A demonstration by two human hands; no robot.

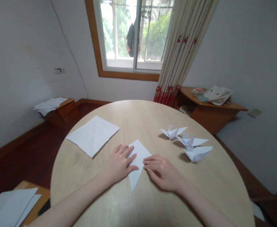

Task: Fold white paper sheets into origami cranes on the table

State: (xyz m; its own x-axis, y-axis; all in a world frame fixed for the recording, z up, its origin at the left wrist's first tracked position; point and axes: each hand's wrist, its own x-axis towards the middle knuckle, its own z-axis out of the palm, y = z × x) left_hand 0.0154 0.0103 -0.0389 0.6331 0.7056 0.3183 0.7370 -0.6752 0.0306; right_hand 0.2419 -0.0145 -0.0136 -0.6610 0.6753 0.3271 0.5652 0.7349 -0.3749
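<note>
A: Where's the folded paper?
B: Flat on the worktop, in front of the person, between both hands. Kite outline, long point toward the body, short point away.
A: Left hand?
B: Palm down over the paper's left side. Fingers spread, released, tips resting on the sheet. Thumb lies across the lower part. Left corner hidden under the hand.
A: Right hand?
B: At the right corner. Fingers side by side, tips at the edge, thumb bent below them. Can't tell if they pinch the edge or only press on it.
A: What else is up there?
B: Flat sheet to the left, apart from the hands, faint creases, one corner toward the person. To the right, three white paper birds: far one, middle one, near one. Wings out. Middle and near overlap in view; can't tell if they touch.
A: Off to the sides?
B: More paper lower left, on a lower wooden surface. Loose sheets on the drawer cabinet. Cloth bag on the corner shelf, right of the curtain.
</note>
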